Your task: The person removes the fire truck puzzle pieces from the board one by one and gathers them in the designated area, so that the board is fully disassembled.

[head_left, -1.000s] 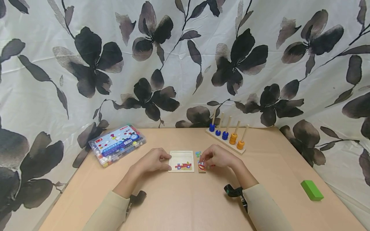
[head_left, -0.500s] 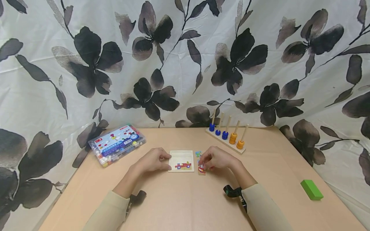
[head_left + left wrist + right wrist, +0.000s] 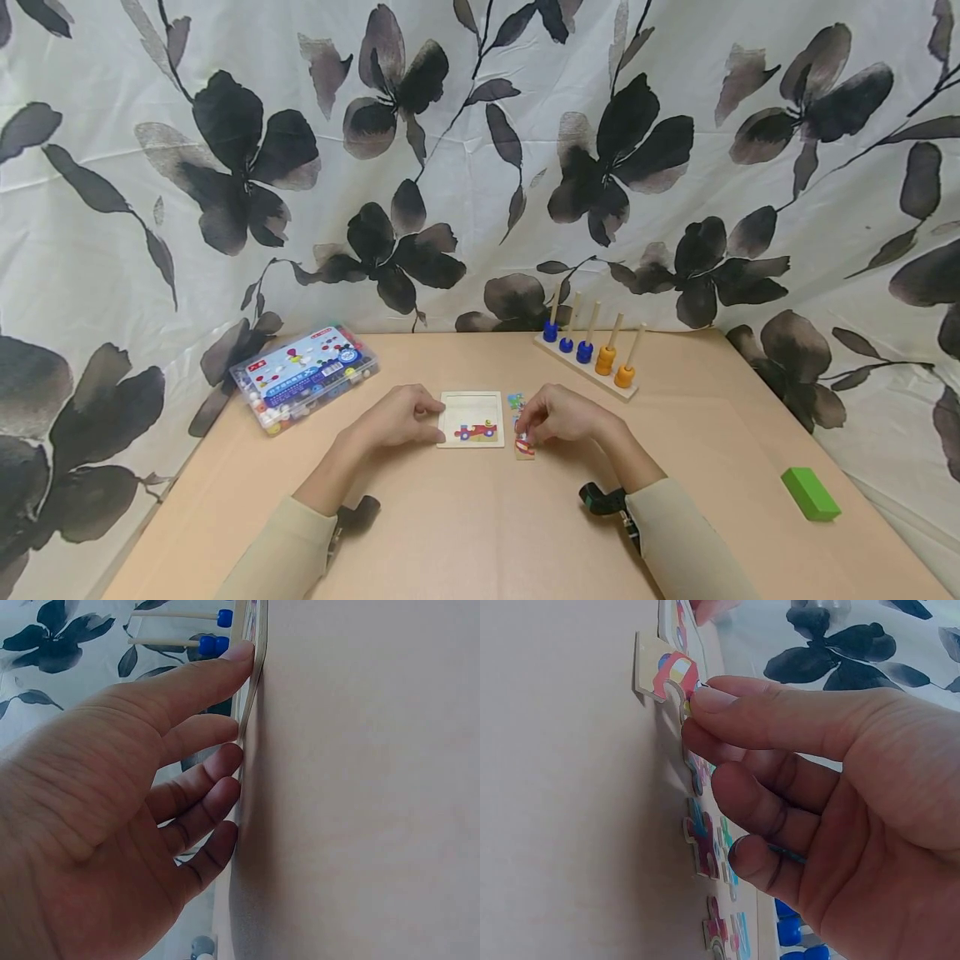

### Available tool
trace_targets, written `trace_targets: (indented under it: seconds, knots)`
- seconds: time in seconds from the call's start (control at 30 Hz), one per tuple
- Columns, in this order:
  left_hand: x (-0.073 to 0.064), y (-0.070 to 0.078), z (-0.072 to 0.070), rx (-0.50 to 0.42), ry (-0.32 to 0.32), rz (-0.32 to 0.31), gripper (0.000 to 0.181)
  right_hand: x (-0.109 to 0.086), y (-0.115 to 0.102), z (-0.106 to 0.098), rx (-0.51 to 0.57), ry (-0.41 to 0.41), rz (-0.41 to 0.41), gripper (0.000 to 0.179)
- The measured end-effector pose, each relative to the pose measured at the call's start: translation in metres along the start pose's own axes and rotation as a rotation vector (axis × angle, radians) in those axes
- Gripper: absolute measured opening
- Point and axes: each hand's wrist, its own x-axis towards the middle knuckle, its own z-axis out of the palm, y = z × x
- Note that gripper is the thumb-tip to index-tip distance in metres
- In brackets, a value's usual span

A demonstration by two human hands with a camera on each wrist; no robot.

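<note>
A square wooden puzzle board [image 3: 471, 408] lies mid-table, with a red vehicle picture [image 3: 477, 432] in its lower right part. My left hand [image 3: 401, 415] holds the board's left edge; in the left wrist view its thumb lies on the rim and its bent fingers [image 3: 202, 787] meet the side. Right of the board, my right hand [image 3: 558, 412] pinches a puzzle piece [image 3: 524, 450] with a red pattern. The right wrist view shows this piece [image 3: 671, 675] tilted between thumb and index finger. Other loose pieces [image 3: 701, 836] lie beneath that hand, partly hidden in the head view.
A clear plastic box [image 3: 303, 375] with coloured contents stands at the back left. A wooden peg stand [image 3: 588, 358] with blue and orange beads is at the back right. A green block [image 3: 810, 494] lies near the right edge of the table [image 3: 480, 533]. Floral cloth [image 3: 480, 167] hangs behind.
My right hand has shifted slightly towards me with the pinched puzzle piece. The left hand and the board have stayed in place.
</note>
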Motion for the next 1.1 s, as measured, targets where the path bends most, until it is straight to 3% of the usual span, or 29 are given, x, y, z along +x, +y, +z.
trace_targets:
  seconds: [0.83,1.1]
  knots:
    - [0.0002,0.0006,0.0011,-0.012,0.000,-0.024,0.054,0.0003,0.0029,0.0039,-0.049,-0.028,0.001,0.012]
    - [-0.0002,-0.0007,0.0014,0.002,0.006,0.001,0.053,-0.0004,0.0035,0.0040,-0.072,-0.040,0.003,0.012]
